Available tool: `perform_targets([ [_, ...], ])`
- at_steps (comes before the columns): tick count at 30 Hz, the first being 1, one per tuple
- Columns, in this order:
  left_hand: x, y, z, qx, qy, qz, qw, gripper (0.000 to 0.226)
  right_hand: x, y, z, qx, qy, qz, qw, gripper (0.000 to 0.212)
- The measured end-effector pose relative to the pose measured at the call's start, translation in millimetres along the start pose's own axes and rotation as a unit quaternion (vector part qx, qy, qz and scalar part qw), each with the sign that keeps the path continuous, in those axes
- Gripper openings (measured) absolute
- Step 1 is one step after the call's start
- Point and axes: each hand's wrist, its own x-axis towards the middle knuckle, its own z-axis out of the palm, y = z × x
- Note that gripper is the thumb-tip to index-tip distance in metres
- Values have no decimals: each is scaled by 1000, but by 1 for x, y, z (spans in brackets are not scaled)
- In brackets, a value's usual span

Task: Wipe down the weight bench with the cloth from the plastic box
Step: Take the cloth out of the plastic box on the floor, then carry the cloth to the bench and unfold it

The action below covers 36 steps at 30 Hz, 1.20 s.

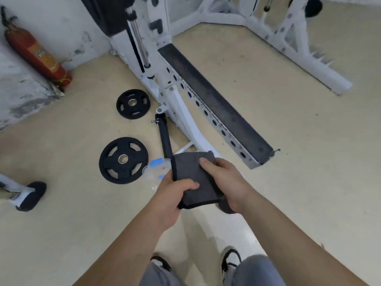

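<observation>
Grey trouser legs [255,271] and a pair of black-and-white shoes [231,259] stand at the bottom edge of the head view. Two bare forearms reach forward above them. The left hand [175,195] grips the near left corner of the cloth [193,176], with its thumb pressed on top and its fingers curled underneath. The right hand [224,178] holds the cloth's right side, its fingers wrapped over the edge and one fingertip lying on the upper face. The cloth is dark grey with a black hem, folded into a flat rectangle and held between both hands above the floor [288,162]. It touches nothing else. Just behind the left hand and the cloth's left edge, the plastic box [154,168] sits on the floor; it is clear with blue clips and partly hidden. A large black weight plate [123,160] lies just beside the box on its left. Farther back lie a smaller plate [133,103] and a black bar [165,137]. The weight bench [214,100] stretches away ahead of the hands to the right, and its long dark padded surface rests on a white perforated frame. Its near end lies close beyond the cloth but apart from it. A red fire extinguisher [39,52] leans against the wall at far left.
</observation>
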Motion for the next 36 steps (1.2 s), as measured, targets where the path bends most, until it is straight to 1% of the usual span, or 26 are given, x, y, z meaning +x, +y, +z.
perform_targets([
  [2, -54, 24, 49, 14, -38, -17, 999, 48, -68, -31, -36, 32, 17, 6, 999, 37],
  [5, -119, 46, 130, 66, -96, -38, 992, 44, -159, -55, -101, 95, 85, 1, 992, 44],
  [10, -195, 41, 283, 124, -204, -86, 967, 38, -293, -57, -222, 185, 203, -40, 961, 31],
  [11, -204, 35, 313, 149, -222, -82, 960, 36, -318, -55, -251, 192, 225, -51, 954, 30],
  [13, -222, 22, 372, 239, -246, -24, 939, 27, -366, -46, -309, 195, 265, -73, 941, 27],
  [16, -246, -1, 460, 358, -281, 53, 889, 19, -430, -26, -390, 179, 315, -117, 925, 21],
  [19, -272, -28, 543, 417, -334, 90, 840, 16, -487, -1, -451, 187, 374, -162, 894, 15],
  [21, -286, -46, 591, 442, -366, 116, 811, 21, -519, 13, -483, 204, 410, -184, 870, 10],
  [25, -298, -70, 677, 456, -415, 133, 776, 29, -549, 32, -541, 272, 482, -200, 808, 15],
  [27, -293, -80, 714, 451, -421, 122, 777, 28, -545, 36, -572, 314, 508, -183, 781, 24],
  [29, -278, -88, 750, 439, -409, 109, 793, 25, -534, 38, -602, 345, 523, -154, 764, 31],
  [31, -255, -95, 790, 432, -396, 87, 806, 22, -520, 38, -635, 356, 538, -124, 754, 30],
  [33, -230, -101, 834, 433, -393, 67, 808, 21, -508, 35, -671, 360, 538, -107, 755, 27],
  [34, -217, -104, 857, 437, -399, 63, 804, 23, -504, 31, -689, 364, 527, -107, 760, 27],
  [36, -197, -113, 909, 453, -425, 50, 782, 25, -498, 21, -728, 393, 490, -124, 768, 32],
])
